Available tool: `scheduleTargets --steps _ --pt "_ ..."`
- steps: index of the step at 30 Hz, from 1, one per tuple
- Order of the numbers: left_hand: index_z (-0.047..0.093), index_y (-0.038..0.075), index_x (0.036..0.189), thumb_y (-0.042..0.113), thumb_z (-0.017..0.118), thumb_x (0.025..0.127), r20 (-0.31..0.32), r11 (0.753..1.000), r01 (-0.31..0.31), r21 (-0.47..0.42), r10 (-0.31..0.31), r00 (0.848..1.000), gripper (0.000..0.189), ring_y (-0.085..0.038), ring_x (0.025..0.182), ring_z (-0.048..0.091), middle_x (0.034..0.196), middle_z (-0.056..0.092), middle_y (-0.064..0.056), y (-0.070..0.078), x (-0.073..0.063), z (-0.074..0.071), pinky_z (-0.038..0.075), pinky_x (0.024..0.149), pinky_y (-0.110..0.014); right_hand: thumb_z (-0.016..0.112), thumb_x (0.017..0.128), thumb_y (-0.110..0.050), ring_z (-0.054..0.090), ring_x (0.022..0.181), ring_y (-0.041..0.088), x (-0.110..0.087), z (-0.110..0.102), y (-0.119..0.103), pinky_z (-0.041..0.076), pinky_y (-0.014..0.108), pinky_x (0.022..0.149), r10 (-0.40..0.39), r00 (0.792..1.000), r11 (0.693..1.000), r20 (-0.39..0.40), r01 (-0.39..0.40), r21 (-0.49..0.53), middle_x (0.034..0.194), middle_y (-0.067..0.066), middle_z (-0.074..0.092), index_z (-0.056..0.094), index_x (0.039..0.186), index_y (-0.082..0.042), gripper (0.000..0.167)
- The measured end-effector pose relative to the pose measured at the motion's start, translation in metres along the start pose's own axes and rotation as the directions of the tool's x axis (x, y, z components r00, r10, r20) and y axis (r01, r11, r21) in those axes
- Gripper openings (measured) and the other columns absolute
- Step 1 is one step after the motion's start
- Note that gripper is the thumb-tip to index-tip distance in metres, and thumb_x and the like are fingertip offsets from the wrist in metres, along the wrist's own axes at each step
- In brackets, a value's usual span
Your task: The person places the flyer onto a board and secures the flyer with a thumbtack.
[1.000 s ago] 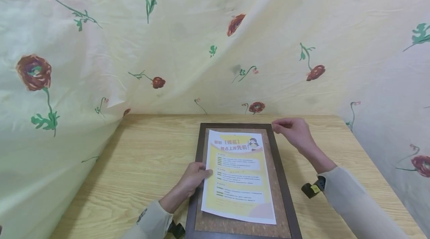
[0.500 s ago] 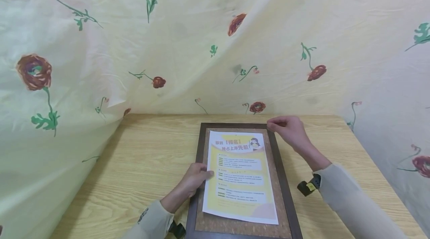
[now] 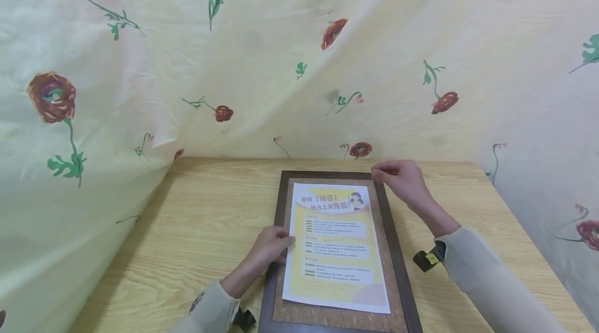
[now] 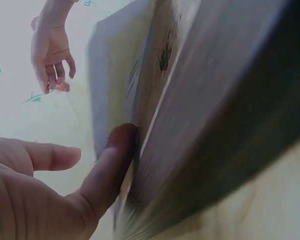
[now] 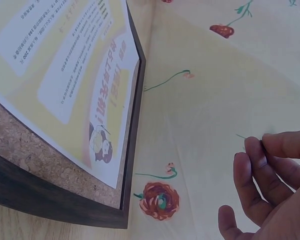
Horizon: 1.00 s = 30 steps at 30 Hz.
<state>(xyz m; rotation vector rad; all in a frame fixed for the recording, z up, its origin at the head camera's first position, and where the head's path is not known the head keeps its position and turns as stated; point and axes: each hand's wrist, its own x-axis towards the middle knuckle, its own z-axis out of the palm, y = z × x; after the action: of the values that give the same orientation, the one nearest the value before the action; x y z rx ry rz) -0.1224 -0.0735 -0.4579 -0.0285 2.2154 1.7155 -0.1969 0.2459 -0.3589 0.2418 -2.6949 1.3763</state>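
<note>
A printed yellow and white poster (image 3: pixel 334 273) lies on a dark-framed cork board (image 3: pixel 346 321), which rests on the wooden table. At the poster's left edge is my left hand (image 3: pixel 267 247). In the left wrist view, one fairly straight finger (image 4: pixel 105 165) touches the board beside the paper, with the thumb held apart. My right hand (image 3: pixel 404 181) hovers by the board's top right corner. Its thumb and a fingertip meet, and a tiny dark thing (image 5: pixel 261 144) shows between them; its kind is too small to tell. The poster's top middle bears a small dot.
The light wooden table (image 3: pixel 210 203) extends to both sides of the board. A cream cloth (image 3: pixel 262 52) with red flowers hangs behind the table and along its sides.
My right hand has shifted slightly left and upward, to the frame's top right corner. The left hand stays by the poster's edge. The head view has turned a little.
</note>
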Motion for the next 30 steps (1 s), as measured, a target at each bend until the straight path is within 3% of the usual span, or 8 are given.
scheduleTargets --steps 7,12,17,20,22,24,30 --pt "0.058 -0.012 0.12 0.01 0.058 0.095 -0.056 0.98 -0.076 0.185 0.088 0.995 0.033 -0.021 0.063 0.069 0.076 0.068 -0.01 0.007 -0.009 -0.007 0.058 0.056 -0.032 0.061 0.098 -0.011 0.067 0.097 0.029 0.002 0.001 -0.004 0.053 0.022 0.076 0.0 1.0 1.0 0.01 0.0 0.014 0.108 0.02 0.07 0.069 0.114 0.006 0.024" --pt "0.056 -0.012 0.122 0.01 0.059 0.095 -0.061 0.944 -0.16 0.288 0.185 0.981 0.035 -0.019 0.058 0.066 0.077 0.069 -0.01 0.008 -0.016 -0.009 0.055 0.05 -0.03 0.061 0.098 -0.009 0.067 0.098 0.029 0.004 0.003 -0.006 0.053 0.02 0.076 -0.006 1.0 1.0 0.011 0.006 0.027 0.108 0.021 0.07 0.069 0.113 0.006 0.023" --pt "0.061 -0.009 0.12 0.011 0.064 0.091 -0.045 0.859 -0.24 0.453 0.291 0.956 0.035 -0.016 0.066 0.06 0.088 0.065 -0.009 0.007 -0.027 -0.007 0.049 0.05 -0.025 0.061 0.098 -0.008 0.067 0.099 0.029 0.005 0.004 -0.007 0.055 0.023 0.079 -0.014 1.0 0.999 0.014 0.014 0.035 0.109 0.022 0.07 0.069 0.114 0.007 0.023" --pt "0.064 -0.004 0.121 0.017 0.07 0.089 -0.011 0.79 -0.262 0.554 0.321 0.947 0.038 -0.033 0.097 0.064 0.115 0.061 -0.023 0.006 -0.033 -0.005 0.058 0.072 -0.039 0.062 0.097 -0.009 0.067 0.099 0.03 0.005 0.004 -0.009 0.055 0.025 0.08 -0.017 1.0 0.999 0.015 0.016 0.043 0.109 0.022 0.07 0.069 0.114 0.008 0.024" --pt "0.061 -0.002 0.127 0.021 0.073 0.087 0.014 0.754 -0.271 0.598 0.329 0.944 0.047 -0.047 0.119 0.053 0.137 0.048 -0.031 0.005 -0.037 -0.004 0.054 0.086 -0.053 0.063 0.097 -0.01 0.067 0.1 0.03 0.005 0.005 -0.011 0.055 0.023 0.08 -0.018 1.0 0.999 0.015 0.017 0.046 0.109 0.022 0.07 0.068 0.114 0.008 0.025" --pt "0.058 0.0 0.134 0.025 0.075 0.086 0.041 0.728 -0.281 0.626 0.33 0.943 0.057 -0.055 0.133 0.035 0.149 0.031 -0.035 0.002 -0.04 -0.002 0.043 0.095 -0.064 0.063 0.097 -0.01 0.067 0.1 0.031 0.005 0.005 -0.012 0.054 0.023 0.079 -0.022 1.0 0.999 0.016 0.021 0.05 0.109 0.023 0.07 0.068 0.115 0.009 0.026" --pt "0.044 0.003 0.147 0.049 0.075 0.083 0.156 0.663 -0.304 0.684 0.274 0.949 0.085 -0.057 0.139 0.018 0.159 0.013 -0.029 -0.008 -0.051 0.002 0.028 0.105 -0.068 0.063 0.097 -0.01 0.068 0.099 0.029 0.006 0.007 -0.011 0.052 0.018 0.076 -0.03 0.999 0.999 0.017 0.029 0.034 0.108 0.022 0.07 0.069 0.114 0.007 0.025"
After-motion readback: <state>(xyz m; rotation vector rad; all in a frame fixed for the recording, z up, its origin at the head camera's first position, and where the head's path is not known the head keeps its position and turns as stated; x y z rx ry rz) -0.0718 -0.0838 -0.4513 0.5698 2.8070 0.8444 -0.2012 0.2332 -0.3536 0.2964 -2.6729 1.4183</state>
